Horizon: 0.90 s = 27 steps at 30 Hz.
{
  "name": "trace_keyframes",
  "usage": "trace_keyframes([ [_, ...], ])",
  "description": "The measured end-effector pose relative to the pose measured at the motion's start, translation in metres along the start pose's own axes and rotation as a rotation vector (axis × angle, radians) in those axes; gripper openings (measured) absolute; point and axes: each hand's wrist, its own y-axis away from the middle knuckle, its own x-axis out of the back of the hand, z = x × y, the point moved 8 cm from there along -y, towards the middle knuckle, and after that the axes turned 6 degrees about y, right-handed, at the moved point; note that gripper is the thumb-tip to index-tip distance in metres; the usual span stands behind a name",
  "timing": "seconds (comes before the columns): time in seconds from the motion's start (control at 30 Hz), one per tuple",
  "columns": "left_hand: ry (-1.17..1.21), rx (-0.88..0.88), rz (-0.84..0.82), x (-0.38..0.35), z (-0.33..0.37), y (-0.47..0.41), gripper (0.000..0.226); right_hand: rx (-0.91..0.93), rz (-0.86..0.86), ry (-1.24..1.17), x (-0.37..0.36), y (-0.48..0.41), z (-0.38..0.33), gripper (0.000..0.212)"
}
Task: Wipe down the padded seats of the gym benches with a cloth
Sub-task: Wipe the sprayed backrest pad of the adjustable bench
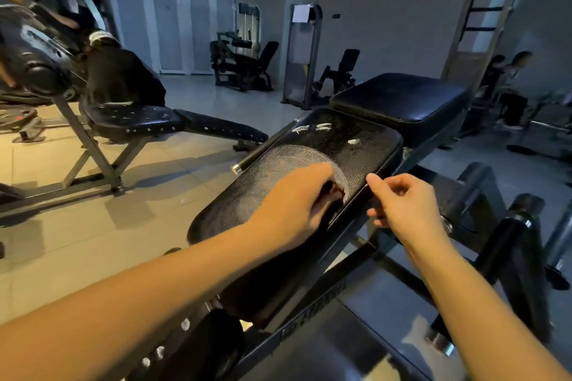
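A long black padded bench pad [356, 145] runs from the lower middle up toward a thicker black seat pad [402, 96]. My left hand [294, 204] rests on the long pad, its fingers curled over a small dark cloth [335, 192] with a reddish part, mostly hidden under the hand. A pale, damp-looking arc on the pad curves around this hand. My right hand [402, 204] hovers at the pad's right edge, fingers loosely bent, holding nothing. Small white tears [322, 127] mark the pad's far end.
Another black bench [139, 120] stands on the tiled floor at left, beside a plate-loaded machine [37, 49]. A chrome-tipped bar [266, 145] runs along the pad's left side. Black roller pads [523, 257] stand at right. Machines [241, 62] and two people [513, 83] are at the back.
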Motion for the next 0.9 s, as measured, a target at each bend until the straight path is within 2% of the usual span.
trace_keyframes([
  [0.07, 0.017, -0.107, -0.087, 0.003, 0.005, 0.033, 0.014, 0.003, 0.004, -0.008, -0.001, 0.002, -0.001, 0.028],
  [0.1, -0.001, -0.086, -0.088, 0.013, -0.009, 0.043, 0.016, 0.004, 0.004, -0.011, -0.001, 0.003, -0.001, 0.029],
  [0.27, -0.203, 0.287, 0.1, 0.06, -0.13, 0.022, 0.025, 0.011, -0.004, -0.016, -0.006, 0.002, 0.001, 0.027],
  [0.33, -0.186, 0.357, 0.159, 0.06, -0.14, 0.005, 0.023, 0.005, -0.007, -0.018, -0.006, 0.001, 0.003, 0.026],
  [0.37, -0.159, 0.344, 0.175, 0.053, -0.129, 0.0, 0.022, 0.002, -0.007, -0.014, -0.005, 0.0, 0.003, 0.025],
  [0.43, -0.078, 0.209, 0.151, 0.034, -0.083, 0.004, 0.021, 0.0, -0.005, -0.009, -0.005, -0.001, 0.004, 0.025],
  [0.5, 0.004, 0.039, 0.029, 0.016, -0.041, 0.029, 0.019, 0.006, 0.003, -0.005, -0.004, -0.001, 0.004, 0.026],
  [0.57, 0.083, -0.033, -0.032, 0.016, -0.037, 0.062, 0.012, 0.006, 0.012, -0.017, -0.005, 0.0, 0.005, 0.027],
  [0.67, -0.049, 0.068, 0.034, 0.048, -0.086, 0.072, 0.016, 0.012, 0.015, -0.032, -0.008, 0.004, 0.005, 0.028],
  [0.77, -0.145, 0.315, 0.161, 0.065, -0.134, 0.048, 0.025, 0.023, 0.033, -0.025, -0.008, 0.007, 0.004, 0.028],
  [0.83, -0.13, 0.312, 0.215, 0.056, -0.114, 0.037, 0.024, 0.018, 0.034, -0.029, -0.007, 0.008, 0.002, 0.029],
  [0.9, -0.037, 0.173, 0.168, 0.039, -0.073, 0.042, 0.021, 0.013, 0.03, -0.033, -0.008, 0.01, 0.001, 0.03],
])
